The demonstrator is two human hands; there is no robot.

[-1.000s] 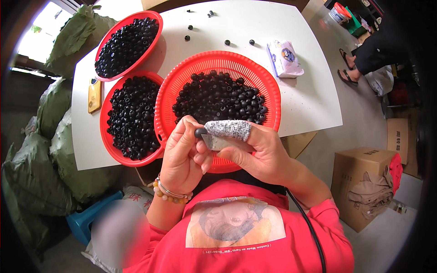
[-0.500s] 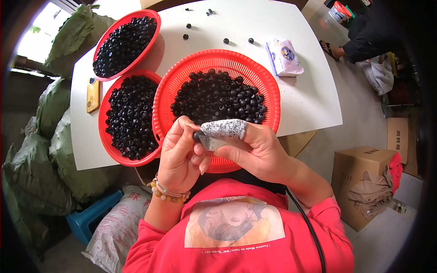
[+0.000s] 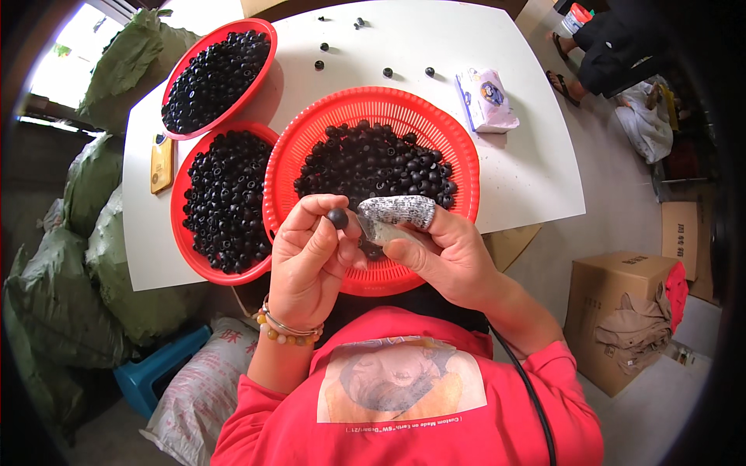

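Note:
My left hand [image 3: 311, 252] pinches a small black round piece [image 3: 337, 218] between thumb and fingertips, over the near rim of the big red basket [image 3: 373, 97]. My right hand [image 3: 447, 256] is right beside it, its forefinger wrapped in grey patterned tape [image 3: 400, 210]. Under that finger it grips a small silvery tool [image 3: 374, 231] that points at the black piece. The big basket is heaped with the same black round pieces [image 3: 381, 163]. The tool's shape is mostly hidden by the fingers.
Two smaller red baskets [image 3: 180, 202] [image 3: 268, 31] of black pieces stand to the left on the white table [image 3: 528, 171], beside a yellow phone [image 3: 162, 163]. A tissue packet [image 3: 486, 99] and loose pieces [image 3: 388, 72] lie farther back. Green sacks [image 3: 93, 194], a blue stool [image 3: 159, 377], a cardboard box [image 3: 614, 318] and another person [image 3: 614, 46] surround the table.
The black piece now shows clearly at my left fingertips, where before it was tucked against the taped finger. The person at the upper right has shifted position.

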